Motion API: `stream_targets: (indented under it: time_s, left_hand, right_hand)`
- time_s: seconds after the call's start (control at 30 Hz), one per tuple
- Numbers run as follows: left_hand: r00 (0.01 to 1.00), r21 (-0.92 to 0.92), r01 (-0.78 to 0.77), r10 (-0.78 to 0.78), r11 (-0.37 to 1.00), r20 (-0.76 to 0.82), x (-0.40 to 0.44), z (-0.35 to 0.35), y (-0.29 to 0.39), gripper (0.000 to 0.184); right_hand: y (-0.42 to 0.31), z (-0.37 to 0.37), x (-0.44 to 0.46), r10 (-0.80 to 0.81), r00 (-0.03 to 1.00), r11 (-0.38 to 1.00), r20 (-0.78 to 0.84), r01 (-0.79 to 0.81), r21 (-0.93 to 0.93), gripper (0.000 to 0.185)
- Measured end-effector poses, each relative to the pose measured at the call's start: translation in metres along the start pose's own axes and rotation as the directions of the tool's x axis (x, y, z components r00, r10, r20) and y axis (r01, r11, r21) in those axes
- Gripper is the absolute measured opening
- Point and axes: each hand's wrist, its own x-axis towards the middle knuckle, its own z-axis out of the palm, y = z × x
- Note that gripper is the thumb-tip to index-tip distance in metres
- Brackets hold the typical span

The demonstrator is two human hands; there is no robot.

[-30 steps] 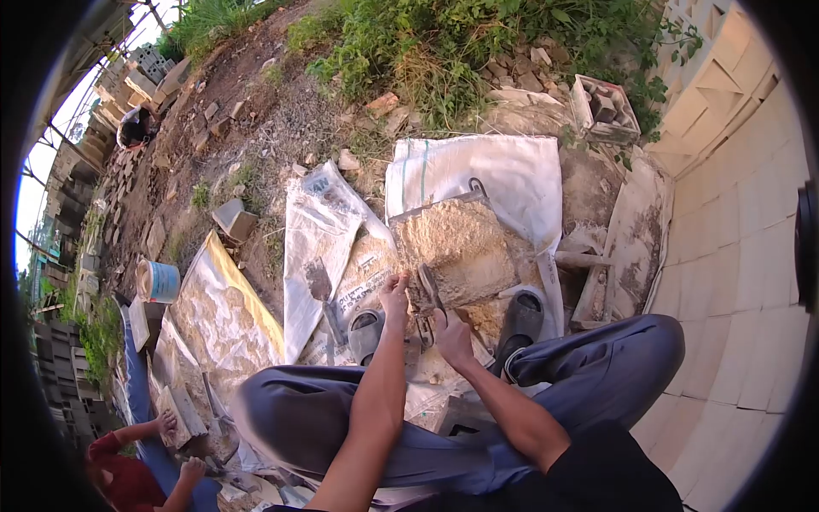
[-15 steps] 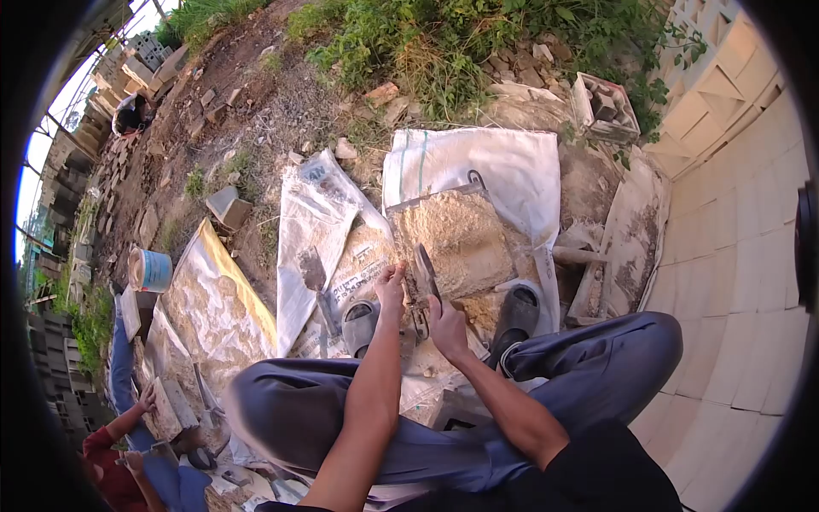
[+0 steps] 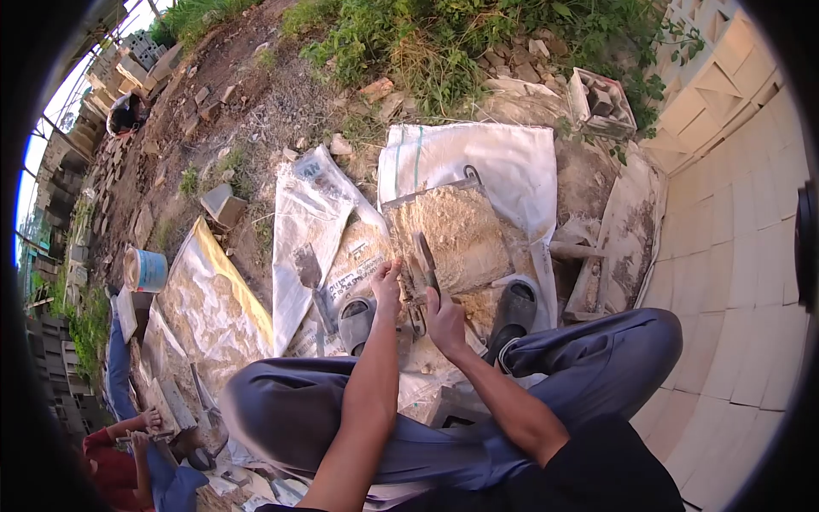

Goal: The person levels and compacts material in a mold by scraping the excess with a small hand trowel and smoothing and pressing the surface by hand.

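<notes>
A square mould [image 3: 401, 203] packed with crumbly, sand-coloured mix [image 3: 456, 226] lies between my feet, with a bent metal handle [image 3: 472, 173] at its far side. My right hand [image 3: 446, 322] grips a hand tool with a narrow dark blade [image 3: 424, 254], which points away from me over the mix. Beside it, my left hand [image 3: 386, 282] is closed at the mould's near left corner; what its fingers hold, if anything, is hidden. To the left, a trowel [image 3: 308, 266] coated in mix rests on a white sack [image 3: 299, 218].
Another white sack [image 3: 520, 149] lies under the mould. A bucket [image 3: 147, 270] stands left, near a mix-covered sheet [image 3: 213, 299]. At lower left a co-worker in a red top [image 3: 115, 469] sits. Stacked pale blocks [image 3: 725, 282] form a wall on the right.
The dark blade has tipped slightly toward the left above the mix. My hands stay nearly in place. The co-worker's hands have come closer together.
</notes>
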Motion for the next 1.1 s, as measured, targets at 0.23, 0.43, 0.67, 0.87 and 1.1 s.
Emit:
stream_targets:
  time_s: [0.23, 0.43, 0.67, 0.87, 1.1]
  left_hand:
    - [0.999, -0.020, 0.019, -0.018, 1.000, 0.049, 0.000, -0.005, 0.002, 0.017]
    - [0.978, 0.367, -0.160, 0.199, 0.916, -0.070, 0.002, 0.005, 0.005, 0.023]
    - [0.520, 0.583, -0.812, 0.490, 0.030, 0.700, -0.020, 0.154, 0.064, 0.035]
    - [0.508, 0.519, -0.824, 0.109, -0.226, 0.855, -0.007, 0.206, 0.041, 0.043]
    - [0.485, 0.628, -0.774, 0.557, -0.086, 0.674, 0.001, 0.153, 0.048, 0.017]
  right_hand:
    - [0.056, 0.024, -0.023, -0.024, 0.999, 0.993, 0.040, 0.028, -0.113, 0.043]
    - [0.049, 0.007, 0.007, 0.124, 0.991, 0.992, 0.041, -0.125, 0.017, 0.053]
    - [0.030, -0.080, 0.081, 0.131, 0.963, 0.988, -0.235, -0.106, 0.115, 0.053]
    - [0.047, -0.089, 0.097, 0.191, 0.874, 0.972, -0.447, -0.105, 0.209, 0.060]
    - [0.040, -0.078, 0.082, 0.209, 0.953, 0.973, -0.221, -0.180, 0.141, 0.055]
